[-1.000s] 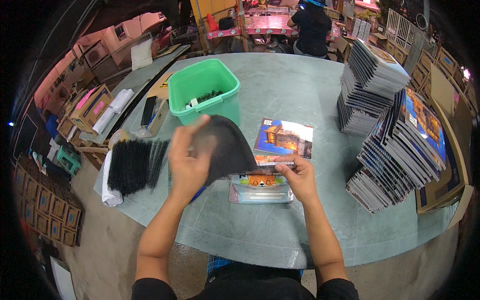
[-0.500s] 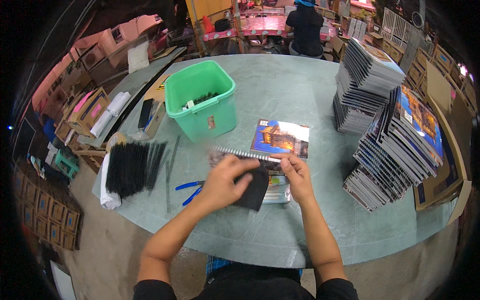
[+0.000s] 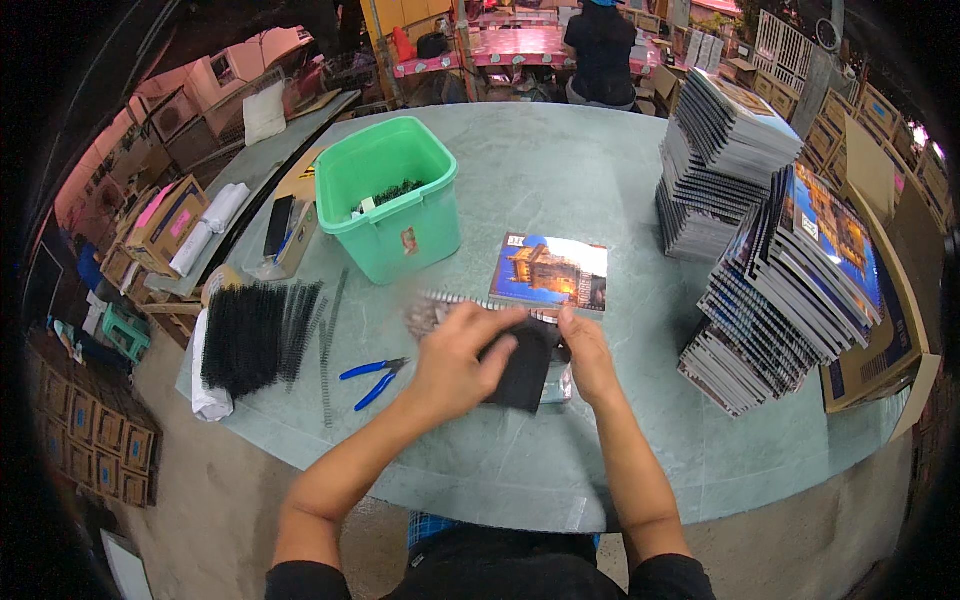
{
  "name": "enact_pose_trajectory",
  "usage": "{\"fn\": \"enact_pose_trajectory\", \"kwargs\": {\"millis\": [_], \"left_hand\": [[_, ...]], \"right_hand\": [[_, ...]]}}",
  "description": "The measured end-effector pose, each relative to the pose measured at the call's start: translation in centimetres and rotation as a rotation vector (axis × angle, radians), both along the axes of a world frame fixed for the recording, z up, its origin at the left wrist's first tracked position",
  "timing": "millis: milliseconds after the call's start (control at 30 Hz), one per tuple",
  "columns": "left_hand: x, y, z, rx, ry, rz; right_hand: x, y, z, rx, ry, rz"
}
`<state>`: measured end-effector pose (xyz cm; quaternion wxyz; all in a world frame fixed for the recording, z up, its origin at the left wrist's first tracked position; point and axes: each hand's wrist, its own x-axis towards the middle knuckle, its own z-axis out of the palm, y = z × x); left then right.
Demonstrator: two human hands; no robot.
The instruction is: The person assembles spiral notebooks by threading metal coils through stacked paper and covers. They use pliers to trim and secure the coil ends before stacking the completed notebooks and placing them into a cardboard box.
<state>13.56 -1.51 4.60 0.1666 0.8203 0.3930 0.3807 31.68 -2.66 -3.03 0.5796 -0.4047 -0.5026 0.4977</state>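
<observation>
A spiral-bound booklet [image 3: 482,302] is held over the table, its pale spine edge turned up; its left end is smeared by motion. My left hand [image 3: 462,360] lies against the spine with index finger stretched and thumb apart. At the spine's right end, my right hand [image 3: 590,360] pinches the booklet between thumb and fingers. Below the spine, between my hands, a dark flat piece [image 3: 525,370] hangs down; I cannot tell whether it belongs to the booklet. Just beyond lies another booklet [image 3: 550,270] with a blue and orange cover. Blue-handled cutting pliers [image 3: 372,380] rest left of my left hand.
A green plastic bin [image 3: 390,225] with black coils inside stands behind. Many black plastic coils [image 3: 245,340] are piled at the left. Tall stacks of spiral-bound booklets [image 3: 790,290] fill the right, beside an open cardboard box [image 3: 880,340]. A person [image 3: 600,50] is at the far side.
The view has shifted slightly. My left hand has drawn clear of the pliers, whose jaws now show. The dark piece has swung a little right; the booklet stays between my hands.
</observation>
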Motion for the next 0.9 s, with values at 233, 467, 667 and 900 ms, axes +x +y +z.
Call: {"fn": "enact_pose_trajectory", "kwargs": {"millis": [233,467,667,900], "left_hand": [[0.9,-2.5,-6.4,-0.075,0.187,-0.15],[0.1,-3.9,-11.8,-0.293,0.075,-0.327],[-0.3,-3.0,-7.7,0.131,0.236,-0.192],[1.6,1.5,-1.6,0.35,0.381,-0.06]], "right_hand": [[0.3,-0.1,0.1,-0.007,-0.054,0.007],[-1.0,0.2,0.3,0.226,0.007,-0.063],[-0.5,0.1,0.7,0.156,0.007,-0.048],[0.9,0.1,0.4,0.096,-0.065,-0.04]]}}
